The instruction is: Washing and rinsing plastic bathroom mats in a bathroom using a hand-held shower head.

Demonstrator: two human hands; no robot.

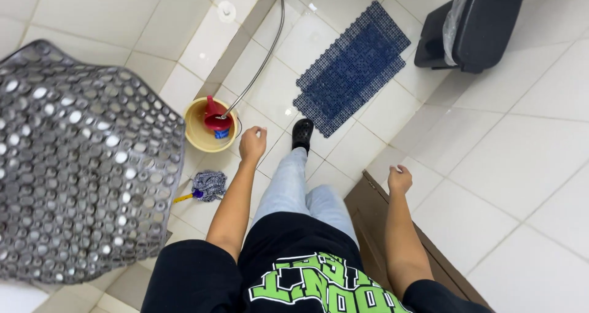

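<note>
Hanging empty, two hands [253,142] [399,179], fingers loosely curled, above one yellow bucket [197,135] and two mats [351,68] [80,166].

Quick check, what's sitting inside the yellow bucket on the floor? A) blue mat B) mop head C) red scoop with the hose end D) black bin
C: the red scoop sits inside the yellow bucket, with the metal hose running down into it.

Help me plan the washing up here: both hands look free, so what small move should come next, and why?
Probably lower the left hand toward the yellow bucket. That hand hangs empty just beside it, the hose already runs into it, and the right hand is farther off, over the wooden door edge.
</note>
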